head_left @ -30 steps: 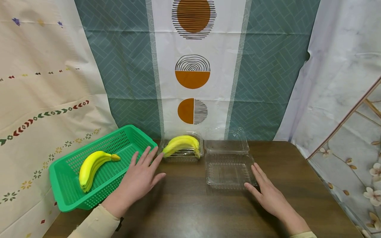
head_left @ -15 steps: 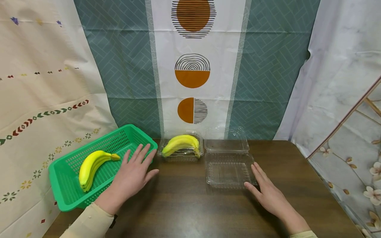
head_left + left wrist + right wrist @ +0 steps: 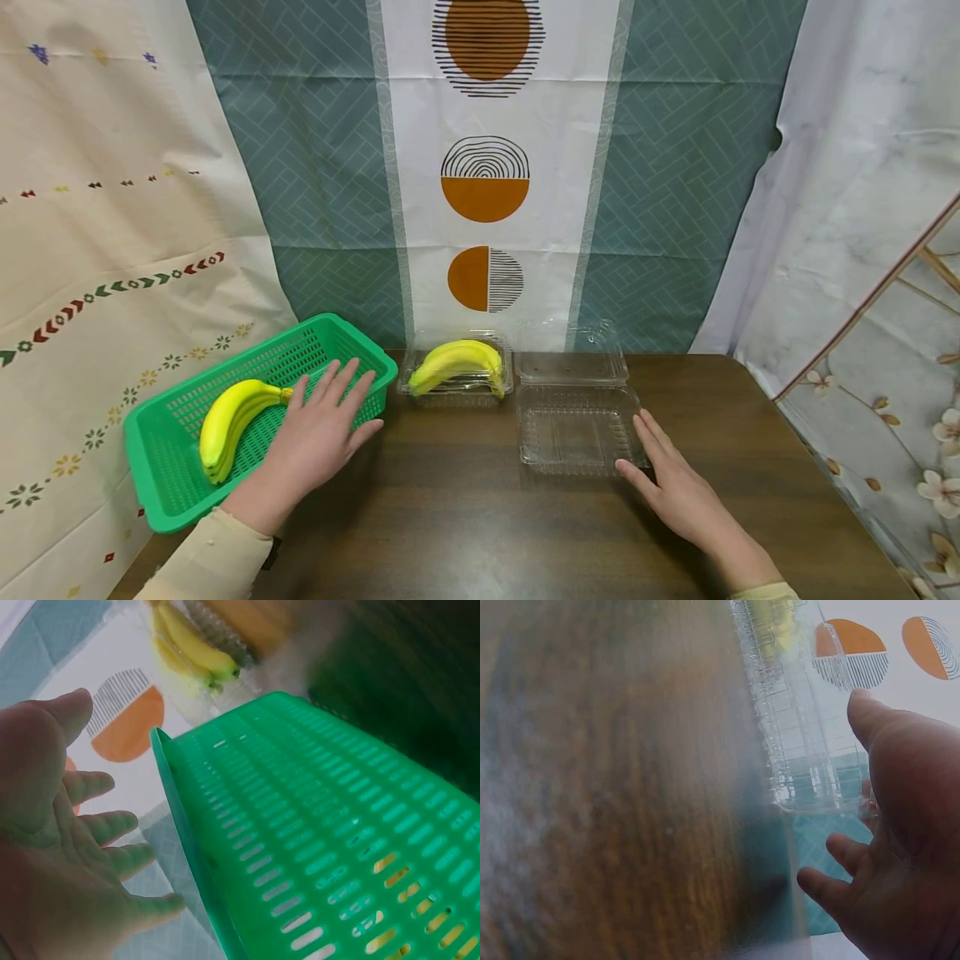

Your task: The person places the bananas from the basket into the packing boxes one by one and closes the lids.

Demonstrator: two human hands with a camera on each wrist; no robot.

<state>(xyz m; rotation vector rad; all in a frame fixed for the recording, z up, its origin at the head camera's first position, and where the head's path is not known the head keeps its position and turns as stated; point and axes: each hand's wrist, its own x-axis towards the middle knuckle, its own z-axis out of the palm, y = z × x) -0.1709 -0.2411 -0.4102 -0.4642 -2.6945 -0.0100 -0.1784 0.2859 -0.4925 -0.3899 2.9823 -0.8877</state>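
Note:
My left hand [image 3: 318,437] hovers with spread, straight fingers over the near right side of a green plastic basket [image 3: 142,450], holding nothing. Inside the basket lies a bunch of bananas [image 3: 228,425], its stem end close to my fingertips. In the left wrist view the hand [image 3: 67,832] is beside the basket's rim [image 3: 191,847]. My right hand [image 3: 678,492] rests at the right edge of a clear plastic clamshell box [image 3: 577,429], fingers straight, thumb near its front corner. That box stands with its lid raised. In the right wrist view the hand [image 3: 907,817] is beside the box's clear wall [image 3: 802,750].
Another bunch of bananas [image 3: 459,367] is at a second clear plastic box [image 3: 420,342], between the basket and the lid-up box. Everything stands on a dark wooden table [image 3: 480,533]. A patterned curtain [image 3: 495,233] hangs directly behind.
My left hand has moved left, from near the second box to above the basket, fingers still spread. The right hand, the boxes and both banana bunches have stayed in place.

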